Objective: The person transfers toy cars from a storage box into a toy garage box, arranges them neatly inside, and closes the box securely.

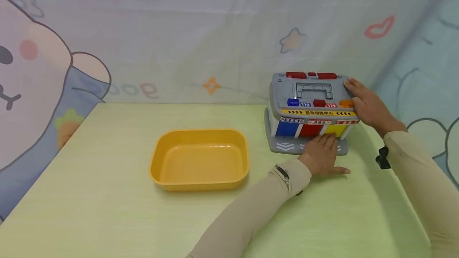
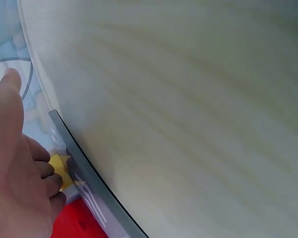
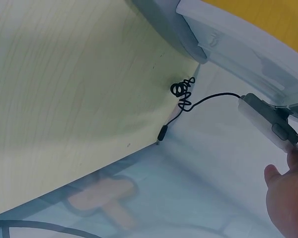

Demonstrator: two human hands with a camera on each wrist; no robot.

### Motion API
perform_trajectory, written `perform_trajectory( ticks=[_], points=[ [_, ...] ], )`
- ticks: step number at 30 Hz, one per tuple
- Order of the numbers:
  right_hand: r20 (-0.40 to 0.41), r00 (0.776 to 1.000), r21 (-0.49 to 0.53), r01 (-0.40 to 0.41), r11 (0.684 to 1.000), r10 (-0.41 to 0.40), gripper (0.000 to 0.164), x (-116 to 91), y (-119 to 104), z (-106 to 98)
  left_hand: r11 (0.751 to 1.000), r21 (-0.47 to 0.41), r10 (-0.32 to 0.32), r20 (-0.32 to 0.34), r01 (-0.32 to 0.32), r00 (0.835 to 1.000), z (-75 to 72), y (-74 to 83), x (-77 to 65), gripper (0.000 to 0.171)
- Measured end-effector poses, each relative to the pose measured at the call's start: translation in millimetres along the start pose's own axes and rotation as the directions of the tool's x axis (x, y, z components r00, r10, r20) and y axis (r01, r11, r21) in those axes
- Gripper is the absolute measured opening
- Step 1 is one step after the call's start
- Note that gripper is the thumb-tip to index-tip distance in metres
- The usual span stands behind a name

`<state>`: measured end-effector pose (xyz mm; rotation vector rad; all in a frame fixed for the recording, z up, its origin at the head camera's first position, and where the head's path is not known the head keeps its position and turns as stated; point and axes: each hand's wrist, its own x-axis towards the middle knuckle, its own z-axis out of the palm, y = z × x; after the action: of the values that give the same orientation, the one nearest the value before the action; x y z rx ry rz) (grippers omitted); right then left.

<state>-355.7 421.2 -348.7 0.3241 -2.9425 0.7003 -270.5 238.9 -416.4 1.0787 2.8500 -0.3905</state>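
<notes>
A toy emergency station (image 1: 313, 100) with a grey roof and blue, red and yellow doors stands at the right back of the table. My left hand (image 1: 322, 156) reaches across to its front. The fingers touch the area of the yellow door (image 1: 334, 130) above the grey base, and the thumb points away to the right. In the left wrist view, my left hand (image 2: 20, 173) partly covers the yellow door. My right hand (image 1: 371, 104) rests against the roof's right end. In the right wrist view, part of my right hand (image 3: 290, 198) shows by a grey handset-like piece (image 3: 268, 119).
A yellow rectangular tray (image 1: 199, 184) sits left of the station on the pale wooden table (image 1: 118, 170). A coiled black cord (image 3: 181, 91) runs from the grey piece, its plug end near the table edge. A printed cloth (image 1: 215, 43) hangs behind the table.
</notes>
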Motion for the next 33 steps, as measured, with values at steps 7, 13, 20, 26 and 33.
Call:
perform_trajectory(
  ticks=[7, 13, 20, 26, 33],
  points=[
    [0.003, 1.0, 0.003, 0.002, 1.0, -0.002, 0.059, 1.2, 0.0, 1.7, 1.0, -0.019, 0.001, -0.003, -0.001, 1.0, -1.8, 0.5, -2.8, 0.097],
    [-0.009, 1.0, -0.017, 0.019, 1.0, -0.019, 0.059, 0.1, -3.5, -0.4, 0.999, -0.047, 0.01, -0.01, -0.01, 1.0, -6.2, -0.4, -7.3, 0.094],
    [-0.012, 0.999, -0.039, 0.035, 0.999, -0.035, 0.06, -0.4, -1.7, -1.4, 0.997, -0.077, 0.034, 0.037, -0.031, 0.999, -12.1, -1.7, -22.3, 0.085],
    [-0.016, 0.998, -0.05, 0.052, 0.997, -0.053, 0.059, -1.2, 2.3, 0.9, 0.991, -0.134, 0.027, 0.062, -0.018, 0.998, -16.6, -2.7, -44.6, 0.082],
    [0.005, 0.998, -0.081, 0.063, 0.995, -0.063, 0.06, 1.5, 1.4, 2.4, 0.981, -0.195, 0.009, 0.074, 0.006, 0.997, -14.7, -13.6, -78.0, 0.08]
  ],
)
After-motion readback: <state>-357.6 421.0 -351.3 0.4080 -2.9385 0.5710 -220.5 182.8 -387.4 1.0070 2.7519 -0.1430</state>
